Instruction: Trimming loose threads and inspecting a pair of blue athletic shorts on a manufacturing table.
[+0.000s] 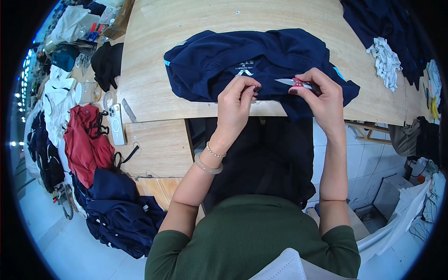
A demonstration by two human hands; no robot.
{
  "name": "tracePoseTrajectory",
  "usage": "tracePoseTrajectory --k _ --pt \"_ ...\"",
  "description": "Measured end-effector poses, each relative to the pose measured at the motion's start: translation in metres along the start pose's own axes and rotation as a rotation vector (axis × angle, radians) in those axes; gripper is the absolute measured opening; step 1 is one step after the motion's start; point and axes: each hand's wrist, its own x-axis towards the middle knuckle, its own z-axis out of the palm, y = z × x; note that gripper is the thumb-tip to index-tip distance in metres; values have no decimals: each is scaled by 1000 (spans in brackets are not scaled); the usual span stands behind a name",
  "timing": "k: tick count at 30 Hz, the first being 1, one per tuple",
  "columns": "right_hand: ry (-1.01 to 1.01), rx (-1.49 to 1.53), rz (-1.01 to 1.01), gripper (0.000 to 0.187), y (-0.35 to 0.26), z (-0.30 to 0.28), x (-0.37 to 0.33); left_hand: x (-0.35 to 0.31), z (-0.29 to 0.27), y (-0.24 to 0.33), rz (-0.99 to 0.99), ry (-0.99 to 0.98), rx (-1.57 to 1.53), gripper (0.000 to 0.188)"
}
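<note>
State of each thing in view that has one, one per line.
Left hand: thumb and finger pinched
Right hand: closed on cutting tool
Cutting tool: blade exposed, pointing left
Navy garment: loosely folded, rumpled
Phone: face down
Red cloth: crumpled

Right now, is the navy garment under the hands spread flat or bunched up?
Bunched up: the navy garment lies in loose, raised folds on the wooden table, not smoothed out.

Bright, cool indoor light, white lamps (26, 59) glowing at the far left, soft faint shadows on the pale surface (158, 28), black trousers (261, 158) low in detail, centre fairly sharp, left edge hazy, straight lines bowed, dark blue-fringed border
</note>
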Motion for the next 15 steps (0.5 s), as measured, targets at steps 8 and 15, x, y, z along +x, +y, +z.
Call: tracePoseTrajectory --k 8,15 --pt "-162 -444 -164 22 -6 7 14 6 1 1 -24 -2 -18 11" --pt "-203 -500 -147 21 -7 10 18 10 0 1 -52 0 -71 11"
